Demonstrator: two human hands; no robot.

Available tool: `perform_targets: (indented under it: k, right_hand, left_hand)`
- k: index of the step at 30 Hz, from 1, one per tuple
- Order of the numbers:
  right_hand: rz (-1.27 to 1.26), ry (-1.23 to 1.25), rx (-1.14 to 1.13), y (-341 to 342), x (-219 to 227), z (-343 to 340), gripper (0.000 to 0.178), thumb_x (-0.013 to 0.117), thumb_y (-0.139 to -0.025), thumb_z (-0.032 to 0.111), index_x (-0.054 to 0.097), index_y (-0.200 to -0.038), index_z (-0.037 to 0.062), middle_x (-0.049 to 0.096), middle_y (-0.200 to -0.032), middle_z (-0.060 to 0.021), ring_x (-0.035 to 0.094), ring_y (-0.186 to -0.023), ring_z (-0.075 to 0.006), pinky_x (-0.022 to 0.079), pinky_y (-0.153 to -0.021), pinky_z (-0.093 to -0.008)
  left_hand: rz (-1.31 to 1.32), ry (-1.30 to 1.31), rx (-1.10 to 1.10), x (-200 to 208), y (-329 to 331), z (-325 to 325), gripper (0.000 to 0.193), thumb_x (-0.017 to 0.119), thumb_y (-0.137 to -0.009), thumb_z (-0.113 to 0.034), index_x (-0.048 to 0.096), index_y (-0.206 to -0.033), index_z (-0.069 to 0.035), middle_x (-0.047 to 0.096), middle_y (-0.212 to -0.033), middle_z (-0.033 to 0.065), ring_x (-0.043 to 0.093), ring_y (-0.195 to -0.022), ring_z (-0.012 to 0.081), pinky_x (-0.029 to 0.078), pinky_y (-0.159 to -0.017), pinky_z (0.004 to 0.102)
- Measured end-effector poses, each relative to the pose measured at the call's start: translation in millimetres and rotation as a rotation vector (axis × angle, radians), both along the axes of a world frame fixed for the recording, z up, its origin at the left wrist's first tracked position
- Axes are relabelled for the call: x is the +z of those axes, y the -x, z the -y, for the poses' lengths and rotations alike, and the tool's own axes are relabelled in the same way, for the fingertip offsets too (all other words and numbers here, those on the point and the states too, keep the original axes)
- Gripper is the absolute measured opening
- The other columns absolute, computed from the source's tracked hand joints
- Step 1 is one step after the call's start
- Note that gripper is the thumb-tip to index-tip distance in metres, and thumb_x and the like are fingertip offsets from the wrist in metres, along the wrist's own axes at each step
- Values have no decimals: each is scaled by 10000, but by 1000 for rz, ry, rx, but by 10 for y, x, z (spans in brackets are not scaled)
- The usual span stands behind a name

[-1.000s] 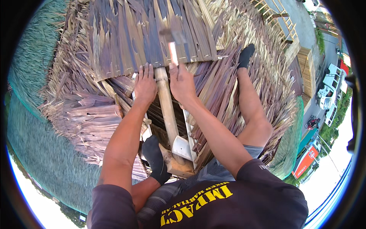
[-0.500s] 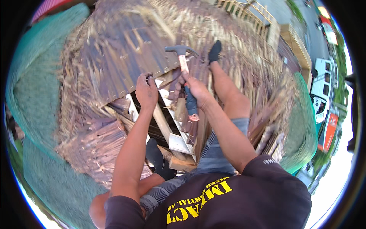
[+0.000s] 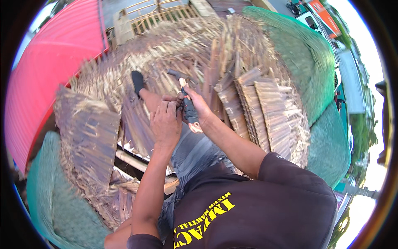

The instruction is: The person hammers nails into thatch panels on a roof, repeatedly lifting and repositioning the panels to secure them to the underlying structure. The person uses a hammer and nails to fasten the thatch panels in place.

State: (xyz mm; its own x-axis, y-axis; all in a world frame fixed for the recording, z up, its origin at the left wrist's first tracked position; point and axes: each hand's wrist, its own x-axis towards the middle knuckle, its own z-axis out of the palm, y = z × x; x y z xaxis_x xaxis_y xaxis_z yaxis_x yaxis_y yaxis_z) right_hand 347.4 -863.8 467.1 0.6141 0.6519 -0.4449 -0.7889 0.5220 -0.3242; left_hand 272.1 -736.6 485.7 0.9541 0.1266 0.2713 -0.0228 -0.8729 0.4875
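My right hand [image 3: 199, 106] is wrapped round a claw hammer [image 3: 190, 113] with a dark taped grip and a pale wooden neck; the dark hammer head [image 3: 177, 74] points away from me. Right beside it, my left hand [image 3: 166, 120] has its fingers bent in toward the right hand and the handle. Whatever those fingertips pinch is too small or hidden to name. Both hands are over a roof of dry brown thatch [image 3: 166, 54]. Stacked thatch panels [image 3: 269, 112] lie to the right, and one broad panel [image 3: 87, 137] lies to the left.
Below my left forearm a gap in the thatch shows a wooden beam [image 3: 132, 159]. My foot in a black sock [image 3: 137, 81] is on the thatch ahead. Green netting [image 3: 298, 62] borders the right, a red roof [image 3: 54, 79] the far left, and a wooden railing [image 3: 161, 16] the far side.
My view and body have turned to the right, bringing the stacked panels and red roof into sight. My left hand, earlier apart over the gap, has come against the right hand holding the hammer.
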Motion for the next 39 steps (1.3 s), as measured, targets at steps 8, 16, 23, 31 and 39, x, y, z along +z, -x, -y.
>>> perform_targets:
  k: [8,16,23,31,39]
  right_hand:
    - [-63,300,-307,114,-81,1134,229,493,-1066,213,580,-1053,2,683,-1176,-223,701,-968,-285,616,-793,-391]
    - [-12,358,-485,449,-28,1967,252,517,-1034,182,611,-1142,-26,686,-1142,-200,702,-980,-256,618,-826,-366]
    - [-33,92,-724,439,-65,2339,206,515,-1029,128,606,-1098,-44,673,-1191,-215,691,-1043,-285,612,-814,-342]
    - [314,2061,-106,515,-187,3434,493,816,-816,380,629,-960,-53,714,-890,-258,711,-921,-409,561,-719,-469]
    - [416,2173,143,686,-544,3524,418,733,-875,358,672,-1054,-15,702,-1036,-276,676,-984,-453,552,-819,-529]
  left_hand:
    - [-19,394,-290,-23,-176,842,177,658,-885,-60,627,-1051,-7,690,-947,205,682,-855,393,528,-730,451]
    - [-272,676,-509,-1,-303,1698,210,676,-876,-47,629,-1077,-10,704,-931,200,699,-842,364,537,-737,432]
    - [-109,451,-604,118,-298,1670,197,675,-900,-84,678,-1083,-8,710,-947,171,701,-825,278,540,-751,364]
    - [-329,560,-524,1,-215,1354,147,656,-905,-79,655,-1028,2,697,-902,179,691,-818,303,530,-766,381]
    - [-395,596,-580,-39,-185,1390,160,678,-899,-101,664,-1033,-15,686,-856,158,664,-762,263,519,-735,358]
